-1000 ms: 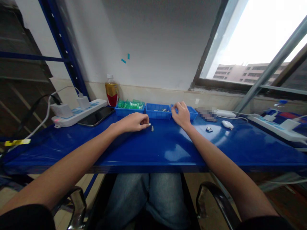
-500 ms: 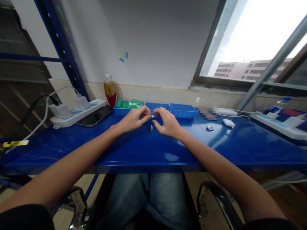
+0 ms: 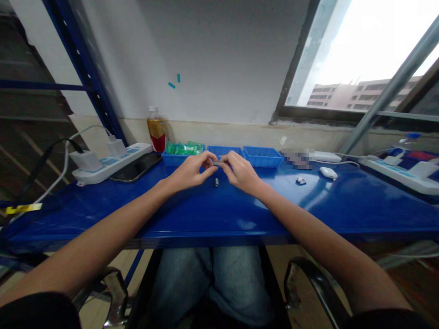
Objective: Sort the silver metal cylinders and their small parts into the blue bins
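Note:
My left hand (image 3: 192,171) and my right hand (image 3: 239,171) meet above the blue table (image 3: 240,214), fingertips pinched together on a small metal part (image 3: 216,163) held between them. A second small metal cylinder (image 3: 216,182) stands on the table just below the hands. Right behind the hands sit three blue trays: the left tray (image 3: 174,159) holds green packets (image 3: 183,148), the middle tray (image 3: 219,150) is partly hidden by my fingers, and the right tray (image 3: 262,157) is in full view.
A drink bottle (image 3: 156,130), a white power strip with plugs (image 3: 106,161) and a dark phone (image 3: 137,166) lie at the back left. A small white part (image 3: 301,181), a white mouse-like object (image 3: 328,172) and another power strip (image 3: 401,176) are at the right.
My right hand came back from the right tray to the middle and met my left hand. Both hands now pinch the small metal part, lifted a little off the table.

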`<control>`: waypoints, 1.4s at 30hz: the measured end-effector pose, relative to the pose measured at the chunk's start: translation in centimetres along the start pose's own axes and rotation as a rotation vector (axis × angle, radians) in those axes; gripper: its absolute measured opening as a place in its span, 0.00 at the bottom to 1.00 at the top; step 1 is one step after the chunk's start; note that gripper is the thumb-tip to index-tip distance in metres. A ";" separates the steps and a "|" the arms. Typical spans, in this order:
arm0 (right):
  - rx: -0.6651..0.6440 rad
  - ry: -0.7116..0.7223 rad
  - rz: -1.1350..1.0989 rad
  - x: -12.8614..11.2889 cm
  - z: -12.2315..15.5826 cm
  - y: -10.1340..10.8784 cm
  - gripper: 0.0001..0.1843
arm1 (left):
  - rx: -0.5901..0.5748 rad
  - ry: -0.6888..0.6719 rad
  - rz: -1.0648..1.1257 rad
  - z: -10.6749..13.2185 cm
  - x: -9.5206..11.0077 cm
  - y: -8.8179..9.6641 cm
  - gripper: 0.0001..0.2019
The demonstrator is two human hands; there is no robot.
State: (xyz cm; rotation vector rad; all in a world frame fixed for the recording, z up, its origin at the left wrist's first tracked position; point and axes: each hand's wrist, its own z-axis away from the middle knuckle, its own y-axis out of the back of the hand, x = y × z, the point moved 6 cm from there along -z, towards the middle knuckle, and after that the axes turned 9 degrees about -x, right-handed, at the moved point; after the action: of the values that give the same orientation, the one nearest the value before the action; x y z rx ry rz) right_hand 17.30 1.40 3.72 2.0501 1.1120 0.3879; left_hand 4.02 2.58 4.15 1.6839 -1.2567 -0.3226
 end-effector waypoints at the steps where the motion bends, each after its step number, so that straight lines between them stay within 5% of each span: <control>1: 0.003 -0.008 -0.006 0.1 0.0 0.0 0.09 | 0.003 -0.012 -0.034 0.0 0.1 0.0 0.11; 15: -0.055 -0.087 0.319 -0.1 0.0 -0.7 0.17 | 0.075 -0.045 -0.201 0.1 0.9 0.2 0.09; 30: -0.423 -0.278 0.387 0.6 0.0 -1.8 0.14 | 0.050 -0.038 -0.362 0.1 0.1 -1.0 0.11; 38: -0.207 -0.076 0.231 -0.1 0.1 -1.1 0.13 | 0.156 0.100 -0.207 0.2 -0.9 0.6 0.13; 42: -0.112 -0.034 0.218 -0.5 0.1 -0.6 0.11 | 0.121 0.103 -0.164 0.0 -0.9 0.2 0.14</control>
State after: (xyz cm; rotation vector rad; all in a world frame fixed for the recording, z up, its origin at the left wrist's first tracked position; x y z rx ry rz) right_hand 16.72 1.13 3.24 2.0757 0.8293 0.5104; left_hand 3.49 3.30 4.02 1.8876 -1.0836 -0.2583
